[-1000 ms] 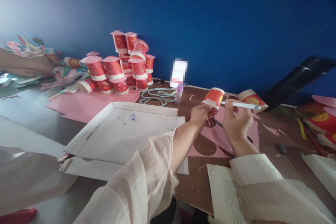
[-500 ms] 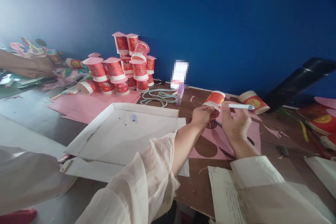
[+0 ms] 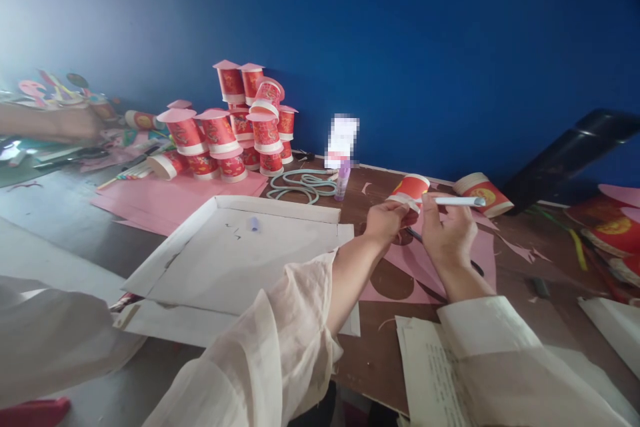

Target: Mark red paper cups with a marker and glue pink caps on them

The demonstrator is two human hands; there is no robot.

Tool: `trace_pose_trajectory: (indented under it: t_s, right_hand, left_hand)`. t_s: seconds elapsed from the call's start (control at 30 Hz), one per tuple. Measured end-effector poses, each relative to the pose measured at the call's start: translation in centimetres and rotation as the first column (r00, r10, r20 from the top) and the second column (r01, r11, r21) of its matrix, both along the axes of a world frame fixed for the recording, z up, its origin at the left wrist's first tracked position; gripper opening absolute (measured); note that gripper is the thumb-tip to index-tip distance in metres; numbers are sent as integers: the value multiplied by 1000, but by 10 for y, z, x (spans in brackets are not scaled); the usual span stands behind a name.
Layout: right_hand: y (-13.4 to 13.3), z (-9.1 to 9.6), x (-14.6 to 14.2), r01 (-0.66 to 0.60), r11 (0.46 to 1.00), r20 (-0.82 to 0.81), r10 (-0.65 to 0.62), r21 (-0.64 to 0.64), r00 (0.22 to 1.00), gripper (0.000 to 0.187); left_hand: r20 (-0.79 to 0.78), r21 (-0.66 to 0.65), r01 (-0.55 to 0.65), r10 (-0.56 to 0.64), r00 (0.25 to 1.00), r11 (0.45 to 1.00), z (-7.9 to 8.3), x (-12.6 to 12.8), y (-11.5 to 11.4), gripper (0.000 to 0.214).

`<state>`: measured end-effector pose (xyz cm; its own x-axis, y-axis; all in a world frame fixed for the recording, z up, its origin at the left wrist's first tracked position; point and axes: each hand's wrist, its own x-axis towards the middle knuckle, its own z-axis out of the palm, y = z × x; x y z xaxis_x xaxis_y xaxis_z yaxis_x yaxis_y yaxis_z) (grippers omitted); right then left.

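Note:
My left hand (image 3: pixel 384 223) is closed on the rim of a red paper cup (image 3: pixel 416 184) with a pale rim, which lies tilted. In my right hand (image 3: pixel 450 233) is a slim white pen-like stick (image 3: pixel 460 201), its near end against the cup's rim and its far end pointing right. My fingers partly cover the cup. Below both hands lies pink paper (image 3: pixel 480 253) with round holes cut out, a dark-handled tool (image 3: pixel 475 268) partly hidden on it.
A stack of red cups (image 3: pixel 217 130) with pink discs stands at left. Nearer are a white box lid (image 3: pixel 280 267), a purple glue stick (image 3: pixel 342 181) and a coiled cord (image 3: pixel 300 187). A black bottle (image 3: pixel 570 157) leans at right. Another person's arm (image 3: pixel 45 121) reaches in at far left.
My hands, the cup and the white stick stay almost still. At far left, the other person's hand has shifted slightly and is blurred.

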<state>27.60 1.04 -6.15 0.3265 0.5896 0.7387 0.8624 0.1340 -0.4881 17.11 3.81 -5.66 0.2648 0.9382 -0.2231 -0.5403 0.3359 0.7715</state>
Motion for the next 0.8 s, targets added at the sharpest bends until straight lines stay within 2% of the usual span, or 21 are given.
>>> trace_pose_trajectory:
  t_s: [0.33,0.53,0.6,0.67,0.8]
  right_hand:
    - [1,1,-1,-34,999,-12,34,-2,999,33]
    - [-2,6,-5,46,994,-201,-25,99,979,36]
    - [1,5,-3,43,989,-356,9,139,934,33]
    - [7,0,0,13,986,-514,75,165,855,30]
    - [18,-14,11,-37,988,-644,125,148,755,31]
  left_hand:
    - [-21,-2,1,-1,1000,1000,-5,2,3,23]
    - [60,-16,-3,4,998,1000,-3,0,2,22]
    - [82,-29,-24,27,996,999,-1,0,2,22]
    - [101,-44,-39,44,994,998,0,0,2,23]
    - [117,-44,-24,29,993,999,1,0,1,21]
